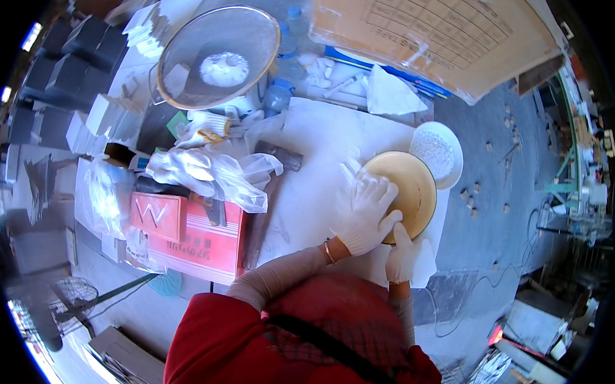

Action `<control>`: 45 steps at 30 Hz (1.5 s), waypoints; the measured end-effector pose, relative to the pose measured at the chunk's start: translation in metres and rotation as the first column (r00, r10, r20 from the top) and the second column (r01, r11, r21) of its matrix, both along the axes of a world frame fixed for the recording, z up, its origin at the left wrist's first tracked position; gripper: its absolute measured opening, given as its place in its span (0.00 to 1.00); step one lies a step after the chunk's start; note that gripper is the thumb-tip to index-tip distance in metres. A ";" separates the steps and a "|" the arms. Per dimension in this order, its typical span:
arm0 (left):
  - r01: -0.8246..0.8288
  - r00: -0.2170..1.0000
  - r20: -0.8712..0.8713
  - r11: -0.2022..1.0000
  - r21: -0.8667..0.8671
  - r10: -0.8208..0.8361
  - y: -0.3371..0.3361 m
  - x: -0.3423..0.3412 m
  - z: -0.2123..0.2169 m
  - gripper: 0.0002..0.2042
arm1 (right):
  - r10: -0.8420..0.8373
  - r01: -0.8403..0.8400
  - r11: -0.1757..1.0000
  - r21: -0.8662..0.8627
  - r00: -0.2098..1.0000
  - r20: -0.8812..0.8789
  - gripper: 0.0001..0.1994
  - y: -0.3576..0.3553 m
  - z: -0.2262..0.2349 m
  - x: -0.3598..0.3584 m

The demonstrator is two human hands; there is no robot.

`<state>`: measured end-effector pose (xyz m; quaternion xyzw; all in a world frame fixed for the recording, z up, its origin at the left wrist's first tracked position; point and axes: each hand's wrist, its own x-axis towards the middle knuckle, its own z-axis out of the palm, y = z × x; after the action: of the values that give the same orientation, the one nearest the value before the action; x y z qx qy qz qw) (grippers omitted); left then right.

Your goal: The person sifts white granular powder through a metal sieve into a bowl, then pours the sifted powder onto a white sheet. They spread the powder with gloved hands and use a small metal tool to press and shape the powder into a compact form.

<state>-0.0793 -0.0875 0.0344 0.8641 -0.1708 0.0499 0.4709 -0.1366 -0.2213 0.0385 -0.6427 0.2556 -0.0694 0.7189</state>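
One yellow bowl [418, 188] at the right of a white table [309, 164], head view.
The gloved left hand [367, 216] reaches over its left rim, fingers extended, thumb apart; the gloved right hand [402, 254] is at its near rim, whether pinching I cannot tell. A white dish [458, 159] is just beyond, far right.

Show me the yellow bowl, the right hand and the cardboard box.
Yellow bowl [414, 188], head view: on its bare inner surface.
Right hand [401, 258], head view: on the middle of the white-gloved hand.
Cardboard box [435, 29], head view: on its printed brown panel.
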 end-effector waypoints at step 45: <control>-0.223 0.951 0.237 0.972 0.078 0.199 0.118 0.001 -0.059 0.22 | 0.536 -0.607 0.655 0.450 0.793 0.290 0.26 0.241 0.170 0.230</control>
<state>-0.0781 0.0303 -0.0246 0.8892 -0.1325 0.1895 0.3949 0.0932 0.0200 0.2081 -0.4644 0.0011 0.1906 0.8649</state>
